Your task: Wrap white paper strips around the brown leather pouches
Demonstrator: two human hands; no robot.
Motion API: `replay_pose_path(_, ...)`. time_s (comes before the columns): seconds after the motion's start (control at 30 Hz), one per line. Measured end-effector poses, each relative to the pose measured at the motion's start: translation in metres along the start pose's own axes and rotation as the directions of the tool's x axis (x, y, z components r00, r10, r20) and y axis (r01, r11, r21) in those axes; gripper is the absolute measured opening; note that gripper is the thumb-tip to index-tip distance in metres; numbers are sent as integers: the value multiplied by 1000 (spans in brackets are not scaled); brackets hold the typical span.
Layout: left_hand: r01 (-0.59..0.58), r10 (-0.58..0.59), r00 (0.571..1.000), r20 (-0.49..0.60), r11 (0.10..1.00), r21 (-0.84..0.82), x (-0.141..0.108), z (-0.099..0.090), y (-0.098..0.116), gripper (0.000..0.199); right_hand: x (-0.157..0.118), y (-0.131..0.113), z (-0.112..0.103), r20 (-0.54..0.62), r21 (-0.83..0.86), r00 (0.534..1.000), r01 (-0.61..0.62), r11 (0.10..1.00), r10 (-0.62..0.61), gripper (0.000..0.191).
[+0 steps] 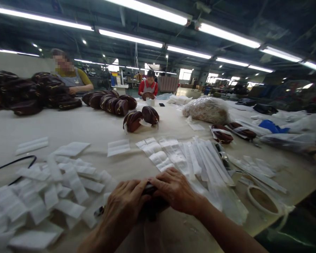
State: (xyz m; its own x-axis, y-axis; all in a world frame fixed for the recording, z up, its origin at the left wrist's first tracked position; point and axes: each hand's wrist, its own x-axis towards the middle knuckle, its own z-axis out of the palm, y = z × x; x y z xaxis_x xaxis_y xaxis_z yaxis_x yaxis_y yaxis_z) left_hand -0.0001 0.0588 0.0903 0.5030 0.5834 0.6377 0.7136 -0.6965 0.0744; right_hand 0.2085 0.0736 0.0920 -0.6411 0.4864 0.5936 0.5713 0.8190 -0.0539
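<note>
Both my hands are closed around a dark bag at the table's near edge. My left hand (126,202) grips its left side, and my right hand (173,189) holds the top and right side. Much of the dark bag (154,203) is hidden under my fingers and in shadow. Left of my left hand lies a loose heap of white foam strips (68,186). Beyond my right hand, flat white padded sheets (158,154) and long white strips (208,161) are spread out. Two brown round bags (133,121) stand farther up the table.
Many dark brown bags (110,103) are piled at the far left. A clear sack (208,109), two wrapped brown bags (222,134) and a round dish (263,199) are on the right. Two people work across the table; another person's arm shows at the right edge.
</note>
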Motion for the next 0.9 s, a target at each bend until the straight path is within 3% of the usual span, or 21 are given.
replay_pose_path(0.17,89,-88,992,93,996,2,-12,6,6,23,-7,-8,10,-25,69,1000,-11,998,13,29)
replay_pose_path(0.3,106,-103,988,119,994,-23,-15,7,9,29,-8,-11,-1,112,176,992,-84,981,65,34)
replay_pose_path(0.37,76,-71,992,102,996,-46,-15,4,11,24,-5,-6,-13,215,334,970,-180,925,112,35)
replay_pose_path(0.43,53,-50,997,61,997,-48,-14,2,13,20,-1,8,-20,285,526,940,-318,789,189,34)
replay_pose_path(0.5,35,-34,999,37,999,-37,-16,2,14,20,3,29,-16,334,600,870,-493,630,363,33)
replay_pose_path(0.57,25,-25,999,24,1000,-19,-19,3,14,23,6,55,3,362,490,720,-687,536,592,30)
replay_pose_path(0.6,20,-19,999,25,1000,-10,-21,3,14,25,8,67,17,364,380,623,-778,501,692,27)
replay_pose_path(0.67,10,-10,1000,13,1000,5,-24,4,14,27,9,88,47,343,233,512,-858,457,788,23)
replay_pose_path(0.77,-20,20,999,-42,1000,19,-25,4,13,29,9,108,85,312,119,447,-894,432,839,24)
replay_pose_path(0.9,-31,34,988,-153,999,19,-26,12,14,29,13,124,110,312,10,387,-915,404,868,24)
